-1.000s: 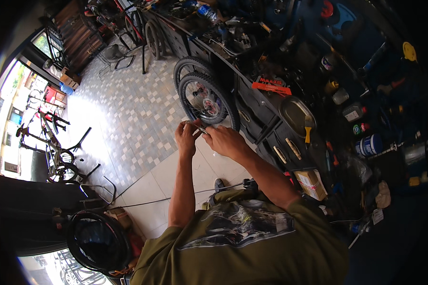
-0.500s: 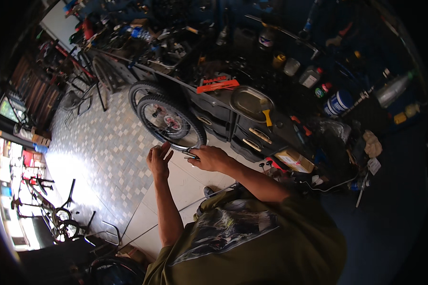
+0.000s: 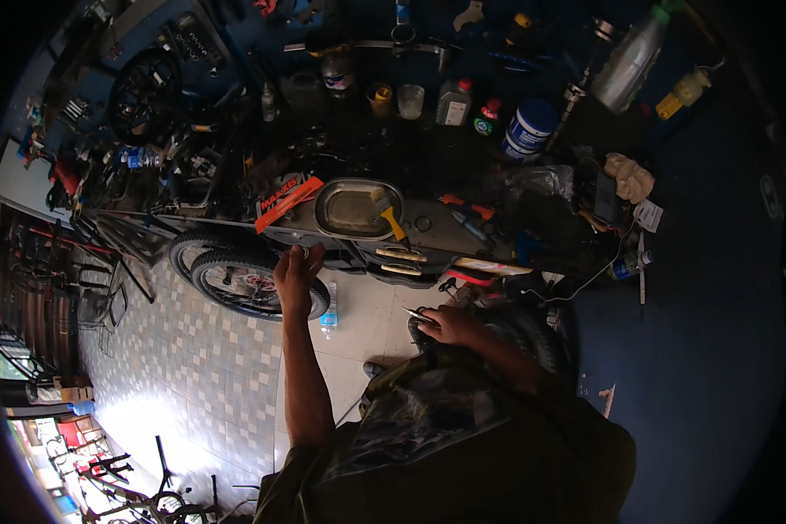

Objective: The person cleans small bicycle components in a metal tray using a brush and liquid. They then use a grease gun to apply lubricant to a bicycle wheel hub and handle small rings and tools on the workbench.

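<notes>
My left hand [image 3: 295,278] is raised near the bench edge, above the front bicycle wheel [image 3: 236,284]. Its fingers are bent in, and a small pale glint shows among them; I cannot make out what it is. Lower and to the right, my right hand [image 3: 450,326] is closed round a slim hand tool [image 3: 413,313] with a pointed silver end. A dark tyre [image 3: 533,341] lies beneath my right forearm. Ahead on the bench sits an oval metal tray [image 3: 334,225] with a yellow-handled brush [image 3: 393,223] resting across its rim.
An orange-red packet [image 3: 288,203] lies left of the tray. Behind stand a grey bottle [image 3: 453,103] and a blue-and-white tub [image 3: 529,129]. A clear plastic bottle [image 3: 329,313] is on the floor beside the wheel. Bicycle frames [image 3: 131,480] stand at lower left.
My view has swung right, bringing the bench across the front. My hands, close together before, are now apart: the left higher by the bench edge, the right lower and further right, still holding the tool.
</notes>
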{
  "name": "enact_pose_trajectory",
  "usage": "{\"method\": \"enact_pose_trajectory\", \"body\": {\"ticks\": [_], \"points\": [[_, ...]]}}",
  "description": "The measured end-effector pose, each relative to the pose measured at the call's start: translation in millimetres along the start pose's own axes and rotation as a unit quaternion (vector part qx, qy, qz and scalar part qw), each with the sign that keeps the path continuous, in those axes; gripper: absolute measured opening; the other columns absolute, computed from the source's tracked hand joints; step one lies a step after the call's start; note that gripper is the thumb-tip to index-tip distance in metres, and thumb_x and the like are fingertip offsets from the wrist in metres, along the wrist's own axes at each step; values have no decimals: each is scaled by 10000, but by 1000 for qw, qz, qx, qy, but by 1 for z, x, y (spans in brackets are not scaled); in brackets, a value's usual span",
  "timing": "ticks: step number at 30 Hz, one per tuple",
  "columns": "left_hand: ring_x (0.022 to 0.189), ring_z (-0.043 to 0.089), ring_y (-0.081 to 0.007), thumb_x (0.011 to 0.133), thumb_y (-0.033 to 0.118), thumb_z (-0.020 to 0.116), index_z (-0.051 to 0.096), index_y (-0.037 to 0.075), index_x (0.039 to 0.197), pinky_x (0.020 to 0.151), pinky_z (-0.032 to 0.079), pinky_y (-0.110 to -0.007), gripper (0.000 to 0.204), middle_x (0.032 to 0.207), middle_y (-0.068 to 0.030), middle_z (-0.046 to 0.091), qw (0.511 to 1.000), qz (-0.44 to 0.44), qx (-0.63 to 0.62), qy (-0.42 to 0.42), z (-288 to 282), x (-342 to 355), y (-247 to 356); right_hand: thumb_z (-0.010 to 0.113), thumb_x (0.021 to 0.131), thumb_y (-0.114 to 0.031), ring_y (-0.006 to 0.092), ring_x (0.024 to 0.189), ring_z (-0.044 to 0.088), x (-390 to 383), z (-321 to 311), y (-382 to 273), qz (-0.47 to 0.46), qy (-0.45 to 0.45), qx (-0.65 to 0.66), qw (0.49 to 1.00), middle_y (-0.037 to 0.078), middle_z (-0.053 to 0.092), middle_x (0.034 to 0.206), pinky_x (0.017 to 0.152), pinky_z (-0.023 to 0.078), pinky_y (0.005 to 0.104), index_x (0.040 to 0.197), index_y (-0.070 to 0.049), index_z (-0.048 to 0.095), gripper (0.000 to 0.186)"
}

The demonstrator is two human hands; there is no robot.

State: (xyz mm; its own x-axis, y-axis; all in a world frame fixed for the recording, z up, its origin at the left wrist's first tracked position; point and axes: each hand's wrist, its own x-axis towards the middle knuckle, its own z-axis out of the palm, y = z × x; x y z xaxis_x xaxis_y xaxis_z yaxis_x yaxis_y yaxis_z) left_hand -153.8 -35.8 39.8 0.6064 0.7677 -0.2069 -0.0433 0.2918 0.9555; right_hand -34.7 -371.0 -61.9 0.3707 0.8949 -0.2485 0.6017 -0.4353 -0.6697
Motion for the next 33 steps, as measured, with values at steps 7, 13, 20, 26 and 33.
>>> {"method": "enact_pose_trajectory", "body": {"ticks": [7,13,20,26,33], "points": [[990,718,-228,973,279,682,614,-2,1081,867,574,-350,309,1022,-132,736,992,35,87,-86,109,54,11,604,937,-434,376,817,686,-27,-28,18,25,28,74,997,197,680,833,734,526,480,1133,-100,662,392],[724,623,-86,828,223,844,684,12,891,661,494,-258,273,779,-49,702,956,97,257,-106,169,97,-6,608,936,-432,399,841,676,-38,-21,47,31,11,145,989,220,673,869,752,523,494,1136,-65,653,421],[653,601,-151,817,394,842,697,19,892,660,501,-324,409,721,-85,665,910,118,370,-145,225,132,-48,599,949,-487,410,899,674,-61,-33,58,86,24,132,987,221,686,936,784,517,490,1162,-69,655,473],[982,666,-345,828,237,770,725,75,928,860,542,-443,195,1021,-176,682,877,237,388,-156,236,147,-95,605,951,-488,387,967,676,-75,-59,51,183,-42,155,970,207,695,1016,817,514,473,1188,-60,648,491],[1061,614,-353,828,151,700,728,102,963,932,515,-447,147,1038,-137,662,761,343,530,-147,263,135,-89,605,953,-481,373,1042,673,-89,-54,60,199,-41,143,969,190,694,1134,892,512,457,1335,-77,609,556]]}}
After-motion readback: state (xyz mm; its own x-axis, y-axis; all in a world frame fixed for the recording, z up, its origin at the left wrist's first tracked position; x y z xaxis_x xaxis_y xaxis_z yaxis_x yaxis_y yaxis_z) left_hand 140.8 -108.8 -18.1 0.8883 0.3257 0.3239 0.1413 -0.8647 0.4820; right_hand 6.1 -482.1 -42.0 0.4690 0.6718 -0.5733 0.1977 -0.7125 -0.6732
